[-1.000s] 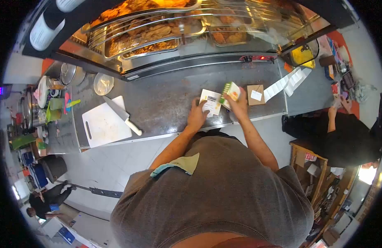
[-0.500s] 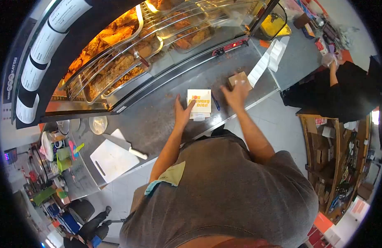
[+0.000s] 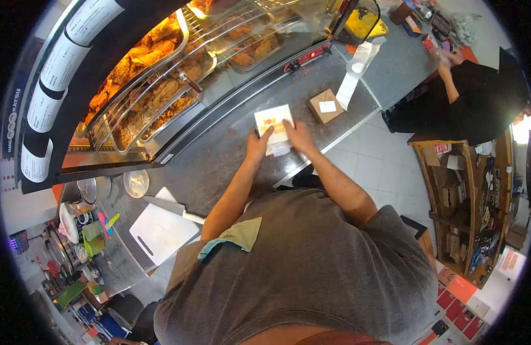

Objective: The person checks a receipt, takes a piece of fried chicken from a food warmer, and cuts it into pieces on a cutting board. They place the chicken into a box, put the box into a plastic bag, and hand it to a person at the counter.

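A small white box (image 3: 272,119) with orange lettering is held between my two hands above the steel counter. My left hand (image 3: 258,144) grips its left side with the thumb on top. On its right side my right hand (image 3: 300,137) is closed, thumb on the lid. A white label pokes out at the box's near edge. To the right, a brown cardboard box (image 3: 326,107) with a white label sits on the counter (image 3: 219,155), touched by neither hand.
A heated display case with fried food (image 3: 162,86) lines the counter's far side. A paper strip (image 3: 357,69) lies at the right. At the left are a cutting board (image 3: 164,231) and a knife (image 3: 188,215). Another person (image 3: 466,98) stands at the right.
My right hand has moved left, away from the brown box, onto the white box. My left hand has closed on that box, which is now tilted. The pen beside it is no longer visible.
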A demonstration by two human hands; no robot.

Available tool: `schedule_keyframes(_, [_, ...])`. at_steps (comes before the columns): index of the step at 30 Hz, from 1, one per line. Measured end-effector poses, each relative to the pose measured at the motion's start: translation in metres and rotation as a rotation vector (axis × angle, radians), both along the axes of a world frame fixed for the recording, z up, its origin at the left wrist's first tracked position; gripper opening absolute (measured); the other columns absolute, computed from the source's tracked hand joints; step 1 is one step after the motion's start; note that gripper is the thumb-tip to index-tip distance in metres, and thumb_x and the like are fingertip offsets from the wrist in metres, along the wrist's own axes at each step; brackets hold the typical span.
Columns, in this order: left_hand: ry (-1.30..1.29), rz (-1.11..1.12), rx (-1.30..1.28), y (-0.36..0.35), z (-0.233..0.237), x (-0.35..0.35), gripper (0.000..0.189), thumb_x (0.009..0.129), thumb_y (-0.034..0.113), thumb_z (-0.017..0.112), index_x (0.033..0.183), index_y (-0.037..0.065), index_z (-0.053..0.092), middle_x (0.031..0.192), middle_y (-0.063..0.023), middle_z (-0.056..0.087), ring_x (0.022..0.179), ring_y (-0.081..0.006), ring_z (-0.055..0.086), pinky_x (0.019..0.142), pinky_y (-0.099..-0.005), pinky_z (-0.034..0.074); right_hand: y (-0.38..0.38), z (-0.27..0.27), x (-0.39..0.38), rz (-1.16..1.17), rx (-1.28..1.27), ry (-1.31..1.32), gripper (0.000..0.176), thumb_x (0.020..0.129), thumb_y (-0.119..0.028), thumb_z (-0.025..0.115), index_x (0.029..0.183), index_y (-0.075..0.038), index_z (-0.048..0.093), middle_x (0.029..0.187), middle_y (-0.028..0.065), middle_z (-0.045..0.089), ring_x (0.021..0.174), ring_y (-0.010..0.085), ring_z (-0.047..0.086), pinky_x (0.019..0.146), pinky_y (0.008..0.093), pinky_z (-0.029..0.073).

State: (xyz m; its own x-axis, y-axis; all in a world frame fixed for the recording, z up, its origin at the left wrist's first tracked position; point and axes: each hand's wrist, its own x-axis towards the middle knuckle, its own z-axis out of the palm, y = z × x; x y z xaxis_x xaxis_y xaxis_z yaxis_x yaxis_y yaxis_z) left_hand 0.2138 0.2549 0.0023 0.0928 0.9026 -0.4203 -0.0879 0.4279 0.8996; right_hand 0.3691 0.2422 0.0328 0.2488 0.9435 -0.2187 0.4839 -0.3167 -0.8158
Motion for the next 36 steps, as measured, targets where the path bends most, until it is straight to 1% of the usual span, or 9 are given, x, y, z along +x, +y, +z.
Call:
schedule_keyframes(5, [0.011,-0.001,0.093,0.029,0.073,0.102,0.06,0.077,0.032,0.076,0.111,-0.01,0.051,0.099,-0.0201,0.063,0.083,-0.0237,0.064,0.072,-0.0323,0.052,0.048,0.001,0.122,-0.096,0.16,-0.21,0.052,0.089,-0.043,0.054,0.1,0.007,0.065,0.082,0.0201,0.068,0.075,0.0273,0.067,0.069,0.037,0.051])
schedule_keyframes(7, [-0.208,0.004,0.026,0.047,0.029,0.15,0.058,0.077,0.033,0.076,0.108,-0.01,0.053,0.098,-0.0198,0.064,0.083,-0.0243,0.065,0.072,-0.0322,0.052,0.065,0.018,0.165,0.013,0.057,0.083,0.051,0.088,-0.043,0.055,0.098,0.005,0.066,0.08,0.0148,0.069,0.072,0.0198,0.066,0.065,0.0328,0.05])
schedule_keyframes(11, [0.388,0.112,-0.001,0.035,0.047,0.188,0.059,0.077,0.035,0.074,0.113,-0.007,0.054,0.101,-0.0182,0.065,0.086,-0.023,0.065,0.075,-0.0349,0.051,0.084,-0.005,0.211,0.216,-0.241,0.405,0.046,0.087,-0.046,0.057,0.104,-0.004,0.063,0.086,0.0058,0.067,0.071,0.0142,0.063,0.056,0.0288,0.048])
schedule_keyframes(15, [-0.603,-0.065,-0.229,0.039,-0.02,0.191,0.06,0.083,0.048,0.058,0.126,0.007,0.051,0.117,-0.0089,0.062,0.094,-0.0232,0.064,0.082,-0.0365,0.05,0.076,-0.022,0.206,0.189,-0.391,0.972,0.042,0.087,-0.046,0.056,0.11,-0.011,0.058,0.094,0.0008,0.066,0.071,0.0112,0.062,0.061,0.0254,0.049])
schedule_keyframes(17, [-0.592,-0.088,-0.216,0.028,0.001,0.198,0.059,0.086,0.05,0.051,0.129,0.01,0.048,0.122,-0.0068,0.059,0.101,-0.0233,0.062,0.085,-0.0358,0.049,0.08,-0.044,0.207,0.225,-0.472,1.069,0.041,0.088,-0.044,0.056,0.112,-0.011,0.059,0.093,0.0016,0.066,0.073,0.0112,0.062,0.061,0.0279,0.05])
schedule_keyframes(19, [-0.479,-0.016,-0.288,0.01,0.041,0.216,0.057,0.087,0.045,0.053,0.13,0.008,0.046,0.124,-0.0089,0.057,0.105,-0.0237,0.06,0.089,-0.0387,0.047,0.056,0.036,0.231,0.256,-0.392,0.973,0.045,0.091,-0.039,0.053,0.123,-0.008,0.054,0.106,0.0049,0.064,0.09,0.0132,0.061,0.076,0.0292,0.049])
schedule_keyframes(23, [-0.457,-0.053,-0.262,-0.004,0.05,0.286,0.052,0.089,0.036,0.053,0.129,0.004,0.045,0.123,-0.0123,0.056,0.107,-0.0245,0.058,0.091,-0.0403,0.046,0.045,0.016,0.307,0.364,-0.067,0.904,0.057,0.093,-0.029,0.051,0.14,-0.002,0.036,0.13,0.0084,0.05,0.118,0.0154,0.046,0.1,0.0283,0.035])
schedule_keyframes(30, [-0.446,-0.259,-0.198,0.048,-0.037,0.49,0.053,0.086,0.024,0.061,0.132,0.01,0.038,0.119,-0.0122,0.055,0.107,-0.0271,0.057,0.085,-0.0438,0.05,0.035,-0.008,0.501,-0.057,-0.06,0.923,0.046,0.092,-0.028,0.052,0.128,-0.001,0.048,0.118,0.01,0.059,0.107,0.0167,0.056,0.091,0.0287,0.043])
schedule_keyframes(36, [-0.541,-0.3,-0.292,0.156,-0.013,0.632,0.056,0.083,0.019,0.064,0.132,0.008,0.039,0.12,-0.0135,0.056,0.107,-0.0283,0.059,0.086,-0.0427,0.051,0.114,-0.034,0.626,-0.384,-0.121,1.086,0.042,0.09,-0.036,0.054,0.118,-0.005,0.056,0.104,0.0059,0.065,0.091,0.0187,0.063,0.08,0.0319,0.049])
